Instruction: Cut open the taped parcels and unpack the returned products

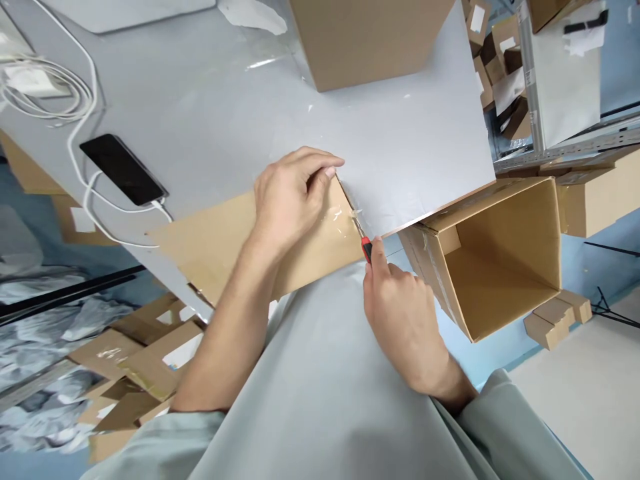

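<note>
Cutter [367,248] blade at the right edge of the brown cardboard [325,257].
Cardboard lies at the near edge of the grey table [210,127]. Left hand [290,193] over its far right corner, thumb and forefinger close together; cannot tell whether they pinch it. Right hand [403,313] wraps the cutter, forefinger along the handle, blade tip by a scrap of clear tape [356,213]. Best practice, in my judgement: brace the corner firmly, keep left fingertips off the blade's line, hold the tip shallow, use short strokes.
</note>
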A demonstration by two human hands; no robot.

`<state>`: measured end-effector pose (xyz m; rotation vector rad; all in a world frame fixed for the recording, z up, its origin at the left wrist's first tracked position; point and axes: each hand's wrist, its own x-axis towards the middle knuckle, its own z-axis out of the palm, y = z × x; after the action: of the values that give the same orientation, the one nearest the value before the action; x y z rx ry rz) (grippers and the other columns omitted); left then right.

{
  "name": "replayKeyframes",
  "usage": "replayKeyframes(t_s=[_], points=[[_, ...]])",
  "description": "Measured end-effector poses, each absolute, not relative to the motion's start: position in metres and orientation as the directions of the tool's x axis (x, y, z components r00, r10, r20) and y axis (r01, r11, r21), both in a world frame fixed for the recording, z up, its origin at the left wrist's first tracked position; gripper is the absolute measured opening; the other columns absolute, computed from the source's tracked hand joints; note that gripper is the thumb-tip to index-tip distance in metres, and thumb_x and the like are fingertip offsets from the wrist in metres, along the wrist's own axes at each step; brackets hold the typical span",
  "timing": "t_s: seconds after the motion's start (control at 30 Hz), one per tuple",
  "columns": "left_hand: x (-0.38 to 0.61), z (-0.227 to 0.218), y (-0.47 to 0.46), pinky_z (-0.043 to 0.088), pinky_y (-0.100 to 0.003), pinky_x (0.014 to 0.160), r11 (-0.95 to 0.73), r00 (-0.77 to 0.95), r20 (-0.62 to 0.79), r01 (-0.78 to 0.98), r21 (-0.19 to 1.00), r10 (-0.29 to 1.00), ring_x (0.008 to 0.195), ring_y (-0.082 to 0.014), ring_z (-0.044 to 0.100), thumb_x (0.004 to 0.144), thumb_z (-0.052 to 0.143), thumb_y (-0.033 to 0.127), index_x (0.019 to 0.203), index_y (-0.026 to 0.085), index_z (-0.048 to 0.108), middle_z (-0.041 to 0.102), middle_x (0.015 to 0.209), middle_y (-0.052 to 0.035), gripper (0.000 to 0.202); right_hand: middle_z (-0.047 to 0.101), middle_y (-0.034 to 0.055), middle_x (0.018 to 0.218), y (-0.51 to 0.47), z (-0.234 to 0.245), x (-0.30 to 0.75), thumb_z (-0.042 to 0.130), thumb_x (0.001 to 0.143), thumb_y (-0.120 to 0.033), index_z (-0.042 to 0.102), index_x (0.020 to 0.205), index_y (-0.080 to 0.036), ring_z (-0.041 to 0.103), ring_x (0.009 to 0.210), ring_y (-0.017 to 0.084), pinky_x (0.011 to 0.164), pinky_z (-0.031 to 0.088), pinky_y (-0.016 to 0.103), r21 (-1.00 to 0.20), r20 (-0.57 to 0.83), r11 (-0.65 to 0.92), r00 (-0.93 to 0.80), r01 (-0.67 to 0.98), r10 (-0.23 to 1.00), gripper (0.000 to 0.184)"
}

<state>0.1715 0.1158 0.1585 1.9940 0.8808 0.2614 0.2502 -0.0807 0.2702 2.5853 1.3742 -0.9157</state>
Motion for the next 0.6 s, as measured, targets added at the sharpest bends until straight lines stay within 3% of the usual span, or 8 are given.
replayKeyframes(t_s=[0.2, 0.37, 0.6], points=[[0.176, 0.154, 0.113, 0.056, -0.049, 0.109, -0.252, 0.634, -0.074, 0.408, 0.878, 0.770, 0.124, -0.0322, 0.074, 0.111, 0.060, 0.055, 0.116, 0.036, 0.085, 0.084, 0.129, -0.0027, 0.031, 0.073, 0.0042, 0.089, -0.102, 0.259, 0.259, 0.053, 0.113, -0.022, 0.055, 0.172, -0.029, 0.063, 0.059, 0.016, 0.050, 0.035, 0.026, -0.225, -0.460, -0.586, 0.445, 0.779, 0.768, 0.060], [0.178, 0.153, 0.113, 0.057, -0.049, 0.110, -0.229, 0.617, -0.079, 0.404, 0.886, 0.783, 0.122, -0.0325, 0.074, 0.108, 0.064, 0.051, 0.112, 0.037, 0.085, 0.084, 0.127, -0.0015, 0.025, 0.072, 0.0053, 0.095, -0.101, 0.241, 0.256, 0.053, 0.114, -0.022, 0.053, 0.175, -0.029, 0.064, 0.066, 0.017, 0.055, 0.039, 0.026, -0.275, -0.469, -0.597, 0.438, 0.753, 0.767, 0.061], [0.179, 0.157, 0.113, 0.057, -0.048, 0.111, -0.159, 0.597, -0.117, 0.389, 0.907, 0.793, 0.125, -0.0346, 0.073, 0.104, 0.069, 0.052, 0.108, 0.038, 0.083, 0.085, 0.124, 0.0002, 0.021, 0.070, 0.0054, 0.092, -0.095, 0.235, 0.242, 0.052, 0.114, -0.021, 0.054, 0.174, -0.026, 0.063, 0.064, 0.018, 0.054, 0.038, 0.027, -0.164, -0.467, -0.651, 0.523, 0.741, 0.713, 0.061]])
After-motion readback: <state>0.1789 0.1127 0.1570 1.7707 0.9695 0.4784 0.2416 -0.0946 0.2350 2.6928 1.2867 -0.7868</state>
